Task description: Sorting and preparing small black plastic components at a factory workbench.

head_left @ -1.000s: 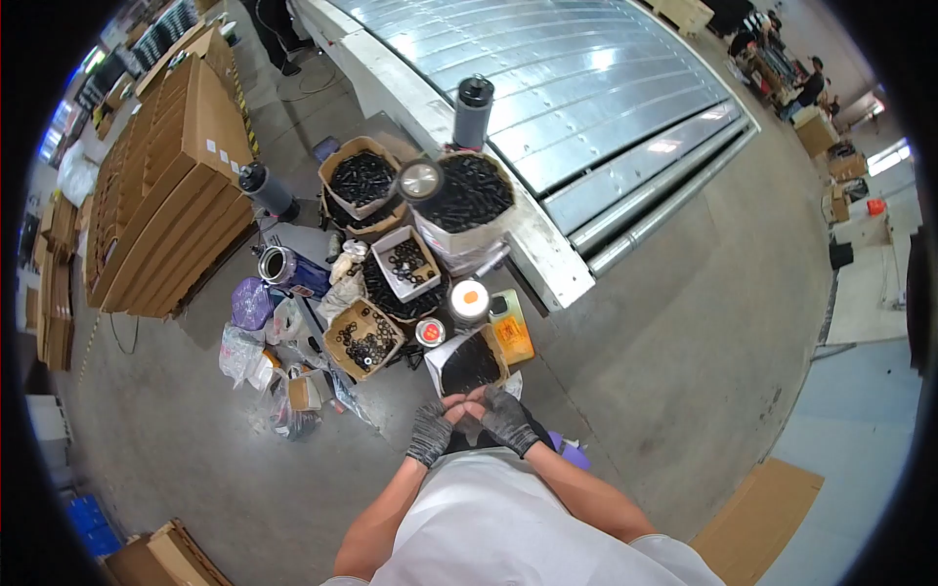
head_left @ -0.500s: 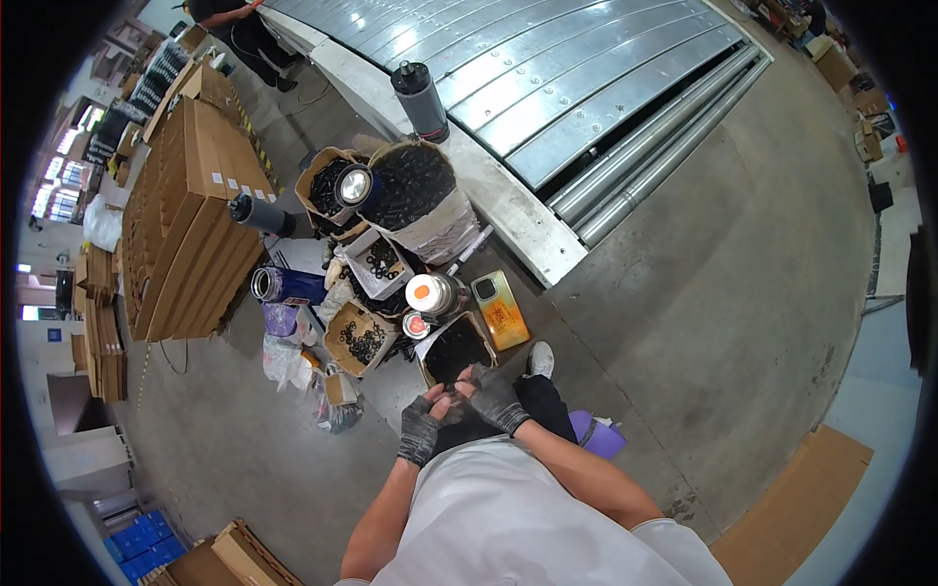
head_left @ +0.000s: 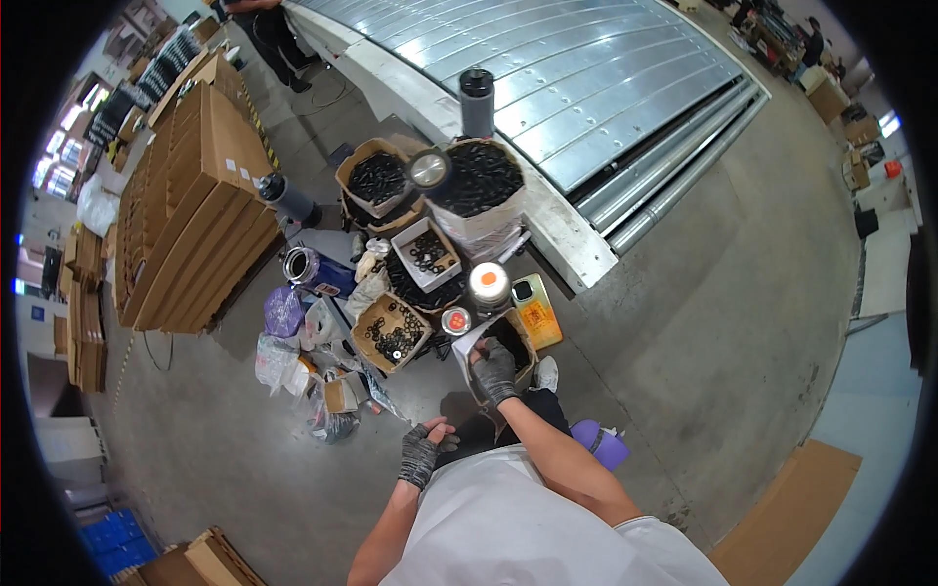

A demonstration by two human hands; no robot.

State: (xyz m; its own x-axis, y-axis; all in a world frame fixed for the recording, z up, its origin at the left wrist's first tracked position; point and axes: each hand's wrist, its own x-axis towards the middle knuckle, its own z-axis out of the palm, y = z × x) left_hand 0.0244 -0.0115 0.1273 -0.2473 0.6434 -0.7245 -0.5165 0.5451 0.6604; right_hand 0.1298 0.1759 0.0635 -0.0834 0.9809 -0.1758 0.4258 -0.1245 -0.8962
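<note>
My right hand [head_left: 494, 373], in a grey fingerless glove, reaches over a small cardboard box [head_left: 529, 369] with dark contents. Its fingers are curled together at the box's left side; what they hold, if anything, is hidden. Lower and to the left, above my lap, my left hand [head_left: 426, 452] wears a matching glove. Thumb and fingers are drawn together there, and anything between them is too small to name. Left of the right hand stands an open carton [head_left: 368, 351] of small black rings. Behind it a white tray [head_left: 451, 270] holds more rings.
A flask with an orange-marked lid [head_left: 489, 285], a round tin [head_left: 455, 320] and a phone [head_left: 538, 314] surround the box. Large containers of black parts [head_left: 486, 178] stand behind, beside a metal roller table [head_left: 625, 107]. Stacked cardboard [head_left: 186, 205] rises at left; a purple object [head_left: 599, 444] lies right.
My hands have come apart: the right moved forward to the box, while the left stayed low near my lap. The view has shifted, so the surroundings sit farther right.
</note>
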